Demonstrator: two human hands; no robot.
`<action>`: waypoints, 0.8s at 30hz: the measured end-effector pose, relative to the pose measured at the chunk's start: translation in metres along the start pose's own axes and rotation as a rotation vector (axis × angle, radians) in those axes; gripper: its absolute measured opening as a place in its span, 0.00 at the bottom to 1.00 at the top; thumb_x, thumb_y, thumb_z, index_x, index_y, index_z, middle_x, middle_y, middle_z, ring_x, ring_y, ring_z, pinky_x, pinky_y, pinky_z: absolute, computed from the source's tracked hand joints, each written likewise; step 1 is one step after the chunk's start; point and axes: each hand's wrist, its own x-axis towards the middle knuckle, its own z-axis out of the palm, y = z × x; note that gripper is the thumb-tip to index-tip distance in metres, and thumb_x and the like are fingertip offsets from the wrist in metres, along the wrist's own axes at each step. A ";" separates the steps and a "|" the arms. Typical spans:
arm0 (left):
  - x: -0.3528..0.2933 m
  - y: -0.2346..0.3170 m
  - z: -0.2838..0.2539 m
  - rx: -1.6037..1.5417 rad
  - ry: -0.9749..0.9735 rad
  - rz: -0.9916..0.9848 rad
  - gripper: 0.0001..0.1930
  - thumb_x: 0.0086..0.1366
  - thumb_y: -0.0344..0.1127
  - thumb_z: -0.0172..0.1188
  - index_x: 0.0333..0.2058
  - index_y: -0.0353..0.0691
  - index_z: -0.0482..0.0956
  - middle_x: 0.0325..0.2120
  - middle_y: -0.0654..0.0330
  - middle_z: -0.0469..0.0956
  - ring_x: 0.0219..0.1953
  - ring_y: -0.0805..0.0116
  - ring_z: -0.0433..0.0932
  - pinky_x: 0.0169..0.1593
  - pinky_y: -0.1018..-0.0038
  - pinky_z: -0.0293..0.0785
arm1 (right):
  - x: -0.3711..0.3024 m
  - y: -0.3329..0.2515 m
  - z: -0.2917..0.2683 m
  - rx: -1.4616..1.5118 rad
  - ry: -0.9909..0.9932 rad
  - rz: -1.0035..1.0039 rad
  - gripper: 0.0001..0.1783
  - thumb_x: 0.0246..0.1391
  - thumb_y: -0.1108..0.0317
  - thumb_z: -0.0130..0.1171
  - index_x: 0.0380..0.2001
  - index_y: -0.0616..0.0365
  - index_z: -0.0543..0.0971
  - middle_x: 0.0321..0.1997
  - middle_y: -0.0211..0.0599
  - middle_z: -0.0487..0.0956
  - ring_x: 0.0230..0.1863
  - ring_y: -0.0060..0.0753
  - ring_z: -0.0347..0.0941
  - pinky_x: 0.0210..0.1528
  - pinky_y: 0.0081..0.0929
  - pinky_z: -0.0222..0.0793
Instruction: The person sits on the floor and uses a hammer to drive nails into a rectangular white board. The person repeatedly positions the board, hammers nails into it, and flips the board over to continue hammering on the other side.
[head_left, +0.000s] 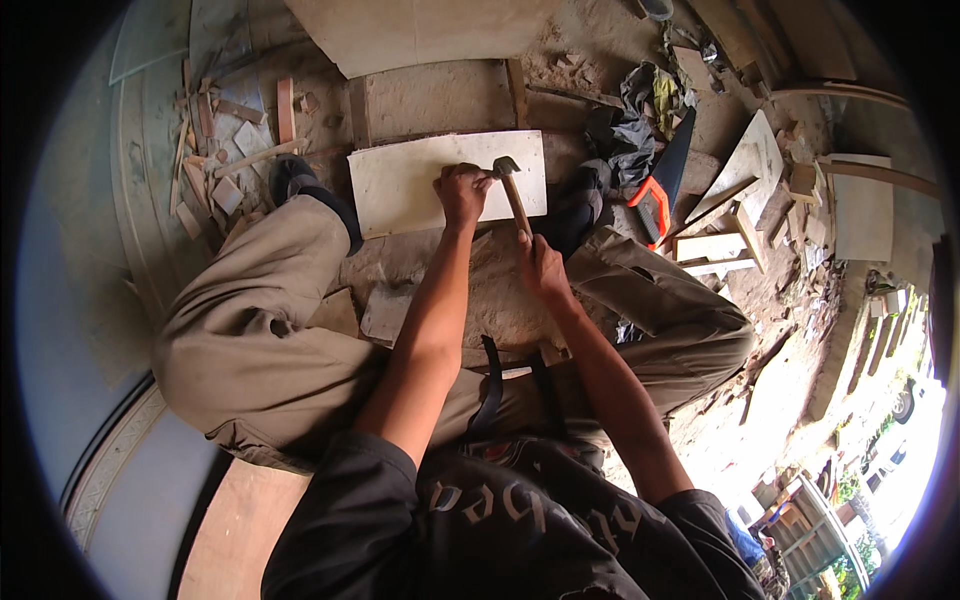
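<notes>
My right hand [543, 268] grips the wooden handle of a claw hammer [516, 203]. The hammer's dark metal head is over a pale wooden board [400, 188], close by the fingertips of my left hand [463, 194]. That left hand is closed in a pinch above the board. Whatever its fingers hold is too small to make out. The board lies between my two feet, its long side running across in front of me.
Right of the board lies a handsaw [655, 205] with an orange handle, beside a crumpled black plastic bag [622, 130]. Wood offcuts [718, 245] are strewn on the right, with more scraps [228, 195] on the left. A large pale panel [420, 35] lies beyond the board.
</notes>
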 end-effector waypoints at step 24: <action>-0.026 -0.024 -0.056 0.438 -0.519 -0.455 0.76 0.36 0.77 0.64 0.67 0.32 0.27 0.69 0.44 0.25 0.70 0.41 0.22 0.63 0.34 0.23 | 0.003 0.000 -0.002 0.098 -0.032 0.280 0.35 0.63 0.39 0.43 0.21 0.64 0.69 0.15 0.33 0.65 0.21 0.23 0.60 0.25 0.30 0.60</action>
